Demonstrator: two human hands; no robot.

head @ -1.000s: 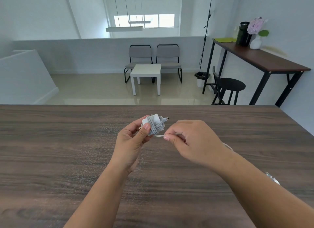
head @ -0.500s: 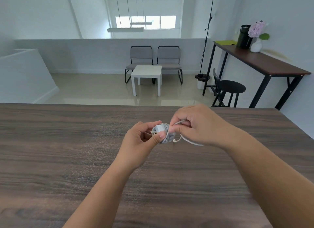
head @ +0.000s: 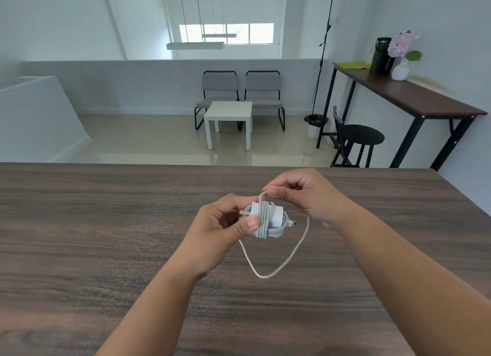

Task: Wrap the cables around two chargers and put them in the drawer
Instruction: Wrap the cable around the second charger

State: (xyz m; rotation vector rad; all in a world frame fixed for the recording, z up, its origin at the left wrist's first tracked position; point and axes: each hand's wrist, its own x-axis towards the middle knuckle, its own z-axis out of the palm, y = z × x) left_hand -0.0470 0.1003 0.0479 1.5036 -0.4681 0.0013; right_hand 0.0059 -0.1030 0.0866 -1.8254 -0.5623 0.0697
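Left hand fingers are gripping charger; right hand fingers are pinching cable. Slack loop below fingers is risking unravelled turns.

I see bare desk on every side of my hands, left, right and toward me. The only thing in the way is the loose cable loop hanging beneath the charger, between my forearms.

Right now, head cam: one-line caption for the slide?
Left hand holds a white charger over the wooden table while the right hand winds its cable, one loop still hanging.
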